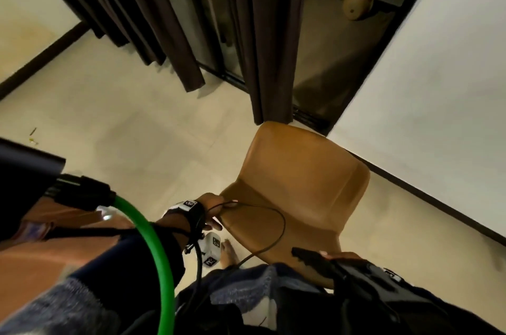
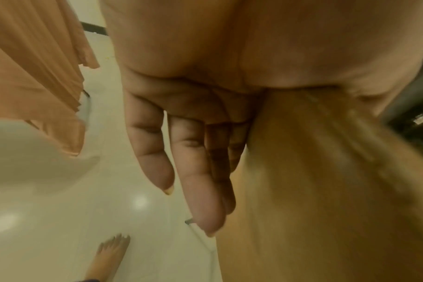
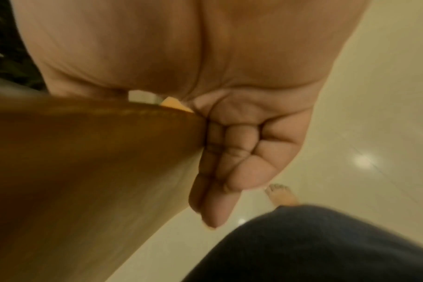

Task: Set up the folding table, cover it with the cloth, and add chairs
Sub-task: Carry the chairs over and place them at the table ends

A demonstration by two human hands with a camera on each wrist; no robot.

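Note:
A tan leather chair stands on the pale floor in front of me, its backrest toward me. My left hand pinches the backrest's left edge, thumb on the front and fingers lying down the back of the chair. My right hand grips the near right edge of the backrest; in the right wrist view its curled fingers press against the chair. A peach cloth hangs over the table at my left, also seen as the peach cloth in the head view.
Dark curtains and a sliding glass door stand ahead. A white wall with a dark baseboard runs along the right. My bare foot is on the floor by the chair. A green cable crosses the lower left.

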